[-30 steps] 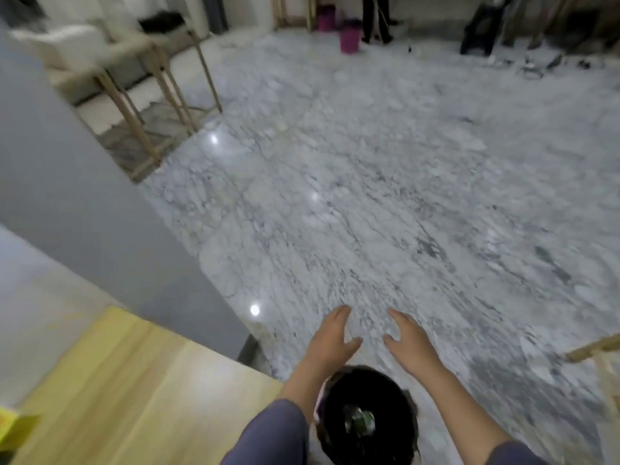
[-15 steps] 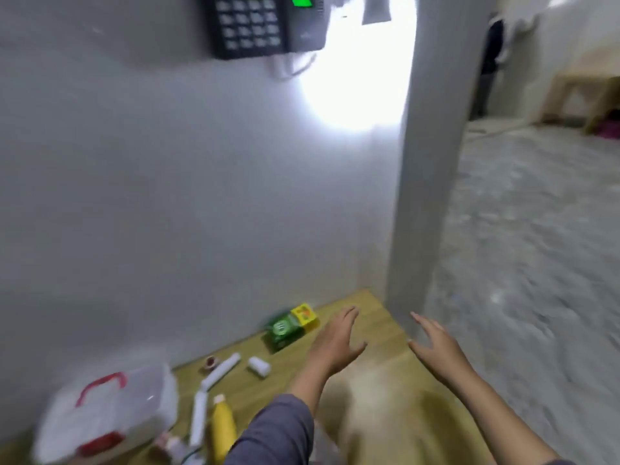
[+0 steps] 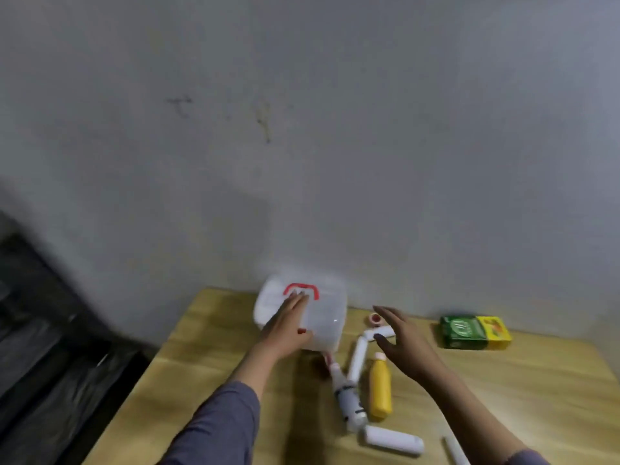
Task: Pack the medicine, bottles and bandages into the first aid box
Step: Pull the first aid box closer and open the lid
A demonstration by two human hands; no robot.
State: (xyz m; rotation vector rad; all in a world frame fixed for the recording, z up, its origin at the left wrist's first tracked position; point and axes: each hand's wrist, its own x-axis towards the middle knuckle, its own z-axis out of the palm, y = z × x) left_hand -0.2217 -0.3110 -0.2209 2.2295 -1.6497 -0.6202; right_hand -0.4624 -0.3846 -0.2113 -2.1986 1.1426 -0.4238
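A white first aid box (image 3: 323, 312) with a red handle stands at the back of the wooden table (image 3: 208, 357), lid shut. My left hand (image 3: 287, 325) rests flat on its lid, fingers spread. My right hand (image 3: 401, 340) hovers open just right of the box, above a white roll (image 3: 379, 332). Below it lie a yellow bottle (image 3: 380, 385), a long white tube (image 3: 356, 359) and a white bottle (image 3: 392, 439). A small red-and-white tape roll (image 3: 375, 318) sits by the wall. A green and yellow medicine carton (image 3: 474, 332) lies at the right.
A grey wall (image 3: 302, 129) rises directly behind the table. A dark surface (image 3: 43, 347) lies off the table's left edge. Another white bottle with dark markings (image 3: 349, 402) and a thin white stick (image 3: 454, 449) lie near the front.
My view has swung from the marble floor, past the pillar, to the table. My left hand has come down onto the box; my right hand has moved over the loose items.
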